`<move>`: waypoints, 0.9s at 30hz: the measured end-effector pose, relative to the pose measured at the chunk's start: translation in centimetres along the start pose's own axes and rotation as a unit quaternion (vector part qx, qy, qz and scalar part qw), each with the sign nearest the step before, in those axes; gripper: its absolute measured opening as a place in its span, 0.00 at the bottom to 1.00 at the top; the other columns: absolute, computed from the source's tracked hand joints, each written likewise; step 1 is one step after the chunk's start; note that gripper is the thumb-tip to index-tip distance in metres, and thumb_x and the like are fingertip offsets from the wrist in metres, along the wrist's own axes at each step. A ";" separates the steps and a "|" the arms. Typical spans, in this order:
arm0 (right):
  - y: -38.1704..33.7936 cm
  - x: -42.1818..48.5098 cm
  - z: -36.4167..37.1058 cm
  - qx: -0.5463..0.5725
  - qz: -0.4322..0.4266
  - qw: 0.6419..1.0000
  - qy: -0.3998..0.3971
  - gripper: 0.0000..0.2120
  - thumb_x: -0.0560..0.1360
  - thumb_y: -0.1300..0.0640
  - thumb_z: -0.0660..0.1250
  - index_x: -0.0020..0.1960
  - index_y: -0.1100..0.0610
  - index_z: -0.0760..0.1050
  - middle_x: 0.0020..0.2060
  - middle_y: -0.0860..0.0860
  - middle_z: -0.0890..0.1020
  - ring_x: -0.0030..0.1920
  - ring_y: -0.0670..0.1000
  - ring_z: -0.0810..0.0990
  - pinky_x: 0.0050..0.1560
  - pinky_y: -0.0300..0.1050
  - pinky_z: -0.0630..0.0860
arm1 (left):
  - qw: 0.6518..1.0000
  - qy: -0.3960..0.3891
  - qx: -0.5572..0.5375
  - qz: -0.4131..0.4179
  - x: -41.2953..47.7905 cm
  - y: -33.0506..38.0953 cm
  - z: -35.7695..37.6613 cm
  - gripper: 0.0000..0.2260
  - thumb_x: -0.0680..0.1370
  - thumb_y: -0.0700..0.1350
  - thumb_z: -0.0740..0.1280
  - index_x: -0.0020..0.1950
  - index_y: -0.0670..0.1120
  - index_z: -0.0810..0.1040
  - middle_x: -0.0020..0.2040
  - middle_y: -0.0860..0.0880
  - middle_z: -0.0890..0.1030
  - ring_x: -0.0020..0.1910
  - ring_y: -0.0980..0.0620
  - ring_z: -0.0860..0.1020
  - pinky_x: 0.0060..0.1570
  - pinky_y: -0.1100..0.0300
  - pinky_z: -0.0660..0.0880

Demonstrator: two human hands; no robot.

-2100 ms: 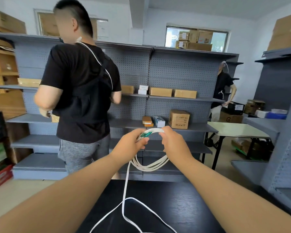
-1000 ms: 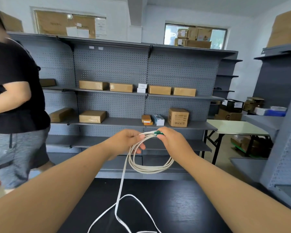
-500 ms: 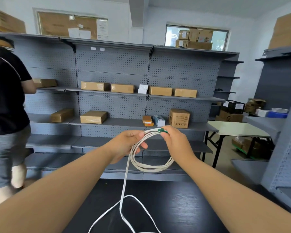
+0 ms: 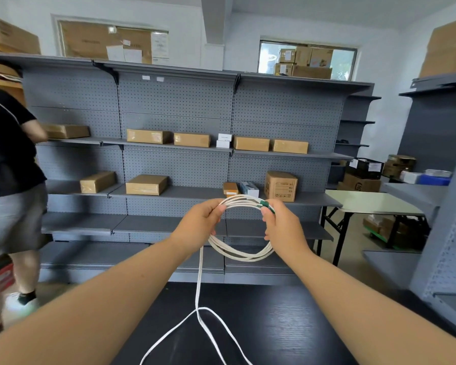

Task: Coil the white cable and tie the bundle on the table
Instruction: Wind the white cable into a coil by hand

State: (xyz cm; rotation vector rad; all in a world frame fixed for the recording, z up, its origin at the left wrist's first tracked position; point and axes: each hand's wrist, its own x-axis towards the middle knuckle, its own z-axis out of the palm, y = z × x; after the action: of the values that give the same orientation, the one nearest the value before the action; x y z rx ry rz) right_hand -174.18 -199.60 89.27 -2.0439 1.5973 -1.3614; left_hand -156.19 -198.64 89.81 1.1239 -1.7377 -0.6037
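Cable (image 4: 238, 255), white, is held up in the air over the black bench (image 4: 287, 325) as a coil of several turns, w/ both hands on its top arc. At the upper left the left hand (image 4: 198, 225) grips the coil, fingers curled round the strands and thumb on top. The stretch passing thru the palm is hidden. At the upper right the right hand (image 4: 284, 227) pinches the strands, fingertips closed right at a green piece (image 4: 265, 204). Whether that is a connector or a tie I can't tell, since the fingers mostly cover it. Exact no. of turns is hard to count because the strands overlap along the bottom arc. One loose run drops from under the left hand straight down to the bench and crosses itself there in a loop. Both legs of the loop leave at the bottom edge, so the free end is out of view. Both forearms are cut off by the lower corners.

Behind stands grey pegboard shelving (image 4: 174, 106) w/ brown cartons (image 4: 146, 184) on the middle shelves. Print on the upright carton (image 4: 281, 186) is too small to read. At left is a 2nd person (image 4: 5, 159) in black tee & grey shorts, head out of frame, body cut by the edge, one arm toward a shelf, shoe blurred. At right another shelf unit (image 4: 437, 143) is partly out of frame.
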 end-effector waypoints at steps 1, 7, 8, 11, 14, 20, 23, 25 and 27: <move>0.0 -0.1 -0.1 -0.008 -0.006 1.000 -0.006 0.11 0.80 0.55 0.55 0.60 0.55 0.70 0.47 0.52 0.78 0.41 0.54 0.77 0.48 0.57 0.79 | 1.000 0.002 0.015 0.001 0.1 0.1 0.0 0.10 0.82 0.47 0.55 0.46 0.55 0.74 0.31 0.51 0.67 0.30 0.54 0.68 0.29 0.74 0.66; -0.3 -0.3 -0.1 -0.091 -0.059 0.992 -0.066 0.23 0.80 0.54 0.57 0.73 0.53 0.57 0.69 0.54 0.68 0.66 0.56 0.70 0.64 0.50 0.68 | 0.999 0.006 0.050 -0.001 0.4 0.9 0.1 0.10 0.82 0.46 0.55 0.55 0.50 0.76 0.30 0.51 0.67 0.31 0.54 0.67 0.27 0.76 0.66; -0.3 -0.2 0.0 -0.099 -0.064 0.990 -0.076 0.23 0.80 0.54 0.57 0.73 0.54 0.56 0.70 0.55 0.67 0.67 0.57 0.69 0.65 0.51 0.68 | 0.999 0.001 0.051 -0.001 0.4 1.0 0.1 0.10 0.82 0.46 0.55 0.55 0.50 0.76 0.30 0.51 0.67 0.31 0.54 0.67 0.27 0.76 0.66; -0.4 0.0 0.3 -0.145 -0.080 0.982 -0.096 0.23 0.80 0.54 0.56 0.73 0.54 0.56 0.67 0.57 0.68 0.64 0.59 0.71 0.61 0.53 0.70 | 0.999 -0.024 0.046 -0.005 0.5 1.0 0.1 0.10 0.82 0.46 0.56 0.54 0.51 0.77 0.31 0.51 0.67 0.31 0.53 0.67 0.27 0.74 0.65; -0.4 0.0 0.5 -0.193 -0.109 0.969 -0.104 0.20 0.81 0.55 0.54 0.72 0.54 0.59 0.63 0.57 0.71 0.60 0.59 0.72 0.56 0.52 0.70 | 0.997 -0.056 0.042 -0.013 0.5 0.9 0.3 0.12 0.82 0.46 0.57 0.45 0.47 0.77 0.31 0.52 0.68 0.31 0.55 0.68 0.32 0.68 0.67; -0.3 0.1 0.1 -0.240 -0.141 0.954 -0.113 0.13 0.81 0.57 0.51 0.63 0.58 0.67 0.51 0.58 0.75 0.50 0.58 0.73 0.48 0.53 0.70 | 0.992 -0.115 -0.043 -0.031 0.0 0.5 0.0 0.14 0.82 0.43 0.56 0.39 0.53 0.74 0.33 0.51 0.75 0.27 0.61 0.73 0.32 0.72 0.69; -0.4 0.0 0.0 -0.226 -0.145 0.957 -0.107 0.12 0.81 0.58 0.52 0.62 0.58 0.67 0.50 0.57 0.74 0.49 0.58 0.73 0.46 0.51 0.69 | 0.987 -0.131 -0.084 -0.039 0.1 0.0 0.0 0.09 0.81 0.43 0.57 0.49 0.50 0.76 0.36 0.50 0.77 0.33 0.57 0.76 0.43 0.63 0.74; -0.5 0.1 -0.2 -0.199 -0.121 0.967 -0.100 0.11 0.81 0.58 0.52 0.61 0.57 0.67 0.50 0.54 0.73 0.49 0.56 0.73 0.45 0.50 0.69 | 0.990 -0.122 -0.056 -0.030 0.2 -0.4 0.0 0.07 0.80 0.43 0.60 0.54 0.50 0.75 0.37 0.52 0.77 0.35 0.56 0.77 0.44 0.64 0.74; -0.6 0.2 -0.4 -0.176 -0.089 0.977 -0.082 0.10 0.81 0.57 0.51 0.60 0.56 0.66 0.48 0.51 0.71 0.49 0.55 0.72 0.45 0.49 0.68 | 0.995 -0.104 0.006 -0.013 0.4 -0.7 0.1 0.09 0.79 0.43 0.63 0.57 0.53 0.74 0.37 0.55 0.76 0.40 0.53 0.80 0.47 0.64 0.75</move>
State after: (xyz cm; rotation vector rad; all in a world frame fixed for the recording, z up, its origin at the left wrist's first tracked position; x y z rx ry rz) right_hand -174.11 -199.36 90.00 -2.4827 1.7163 -0.9778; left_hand -156.10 -199.31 89.40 1.1258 -1.9067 -0.7496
